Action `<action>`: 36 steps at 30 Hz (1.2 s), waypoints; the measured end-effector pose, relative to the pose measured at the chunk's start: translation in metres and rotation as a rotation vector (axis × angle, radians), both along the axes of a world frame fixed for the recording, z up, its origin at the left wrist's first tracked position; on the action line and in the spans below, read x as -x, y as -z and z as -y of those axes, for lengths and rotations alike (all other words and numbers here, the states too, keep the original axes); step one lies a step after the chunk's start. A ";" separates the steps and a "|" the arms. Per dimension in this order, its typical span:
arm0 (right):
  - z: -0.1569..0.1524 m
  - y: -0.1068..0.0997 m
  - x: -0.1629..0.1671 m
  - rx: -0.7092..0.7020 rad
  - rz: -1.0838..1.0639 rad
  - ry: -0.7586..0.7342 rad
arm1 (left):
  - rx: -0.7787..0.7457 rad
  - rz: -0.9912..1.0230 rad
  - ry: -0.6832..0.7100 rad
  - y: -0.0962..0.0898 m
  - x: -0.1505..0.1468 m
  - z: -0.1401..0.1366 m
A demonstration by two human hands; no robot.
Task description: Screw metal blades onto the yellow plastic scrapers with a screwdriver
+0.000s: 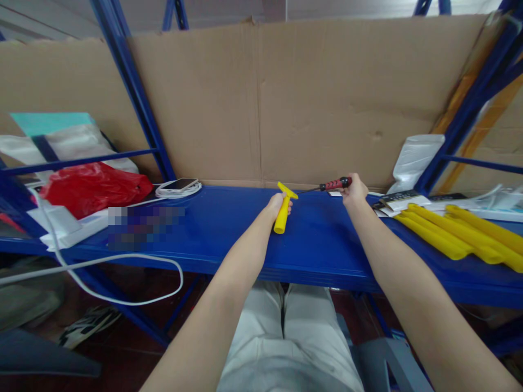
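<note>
My left hand [280,204] is closed around a yellow T-shaped plastic handle [281,215], holding it above the blue shelf top with its crosspiece up and its round end toward me. In my right hand [354,190] is a screwdriver [334,184] with a red and black grip, held by its rear end. Its thin shaft points left and reaches the crosspiece of the yellow handle; whether the tip sits in a screw is too small to tell. Several long yellow plastic pieces [453,234] lie on the shelf to the right of my right hand.
A blue metal shelf [229,234] spans the front, with cardboard [327,98] behind it. On the left are a phone [180,185] on a coiled white cable, a red plastic bag [98,188] and a hanging white cable [122,302]. Clear plastic packaging [414,160] leans at right.
</note>
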State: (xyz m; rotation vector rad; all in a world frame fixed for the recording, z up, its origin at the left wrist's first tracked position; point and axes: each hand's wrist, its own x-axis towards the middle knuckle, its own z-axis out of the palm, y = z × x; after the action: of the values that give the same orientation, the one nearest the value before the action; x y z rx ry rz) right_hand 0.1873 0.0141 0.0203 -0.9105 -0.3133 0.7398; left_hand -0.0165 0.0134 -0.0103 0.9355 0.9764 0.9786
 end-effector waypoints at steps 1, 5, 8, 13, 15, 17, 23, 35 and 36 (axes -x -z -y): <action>0.000 0.000 0.000 -0.002 -0.003 -0.001 | -0.001 0.002 0.001 0.000 0.000 0.000; 0.002 -0.001 0.001 -0.009 -0.012 -0.008 | 0.013 0.020 0.019 -0.002 0.000 0.002; 0.000 0.000 -0.001 -0.009 -0.007 -0.012 | 0.019 0.024 0.034 -0.004 0.000 0.003; -0.004 0.002 -0.003 -0.019 0.009 -0.011 | 0.025 0.050 0.033 -0.003 0.000 0.001; -0.005 0.003 -0.003 -0.015 0.004 -0.002 | 0.026 0.064 0.023 -0.002 0.000 0.000; -0.005 0.003 -0.003 -0.009 0.004 0.006 | 0.028 0.066 0.011 -0.002 0.000 0.000; -0.005 0.002 -0.002 -0.001 0.020 0.004 | 0.025 0.063 0.010 -0.003 0.000 0.002; 0.002 -0.002 -0.002 0.003 0.394 0.052 | 0.030 0.060 0.014 -0.001 -0.001 -0.002; 0.003 -0.002 -0.003 -0.004 0.433 0.029 | 0.028 0.068 0.004 0.000 -0.001 -0.003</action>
State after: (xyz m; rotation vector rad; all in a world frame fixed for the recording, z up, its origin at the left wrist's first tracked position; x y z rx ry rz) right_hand 0.1900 0.0116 0.0227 -1.0667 -0.6805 0.5097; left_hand -0.0159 0.0167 -0.0103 0.8760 0.9285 0.9845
